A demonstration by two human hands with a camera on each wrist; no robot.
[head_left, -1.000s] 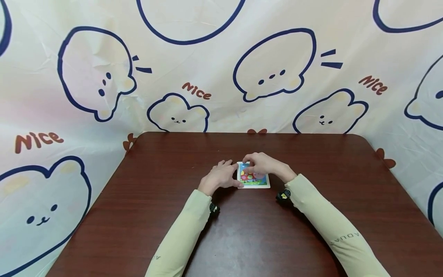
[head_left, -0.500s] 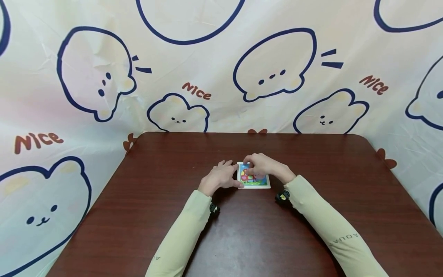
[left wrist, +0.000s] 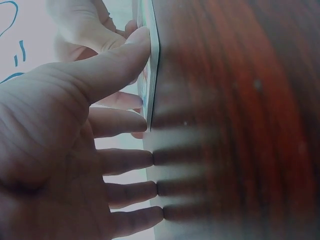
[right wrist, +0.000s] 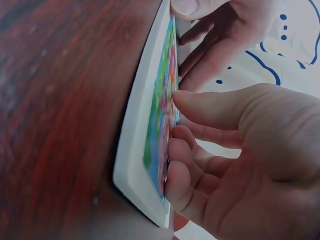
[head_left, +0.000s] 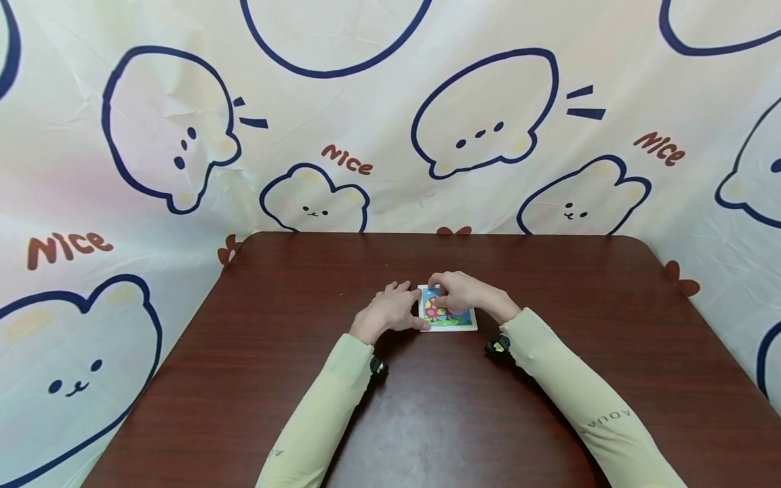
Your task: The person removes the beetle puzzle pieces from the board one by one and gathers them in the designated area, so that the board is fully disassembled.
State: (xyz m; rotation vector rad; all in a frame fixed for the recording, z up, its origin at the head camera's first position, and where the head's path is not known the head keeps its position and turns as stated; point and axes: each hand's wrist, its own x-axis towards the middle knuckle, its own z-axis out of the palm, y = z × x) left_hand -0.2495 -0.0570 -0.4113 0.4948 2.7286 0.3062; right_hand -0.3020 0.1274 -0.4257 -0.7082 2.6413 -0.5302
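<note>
Flat on the dark wood table [head_left: 427, 413], near the middle of its width, lies a small white-bordered picture board [head_left: 450, 322] — both hands are at it. Spread wide, the left hand [head_left: 390, 310] grips nothing: its thumb rests on the near left corner, its index fingertip meets the left edge by the far corner, and its other 3 fingertips touch the wood. Over the picture is the right hand [head_left: 465, 290], partly closed, with the thumb tip and 3 curled fingers against the printed surface, its index finger reaching to the far edge — whether it pinches anything, I cannot tell. Behind hangs a pale cloth [head_left: 390, 115] with blue-outlined bears.
</note>
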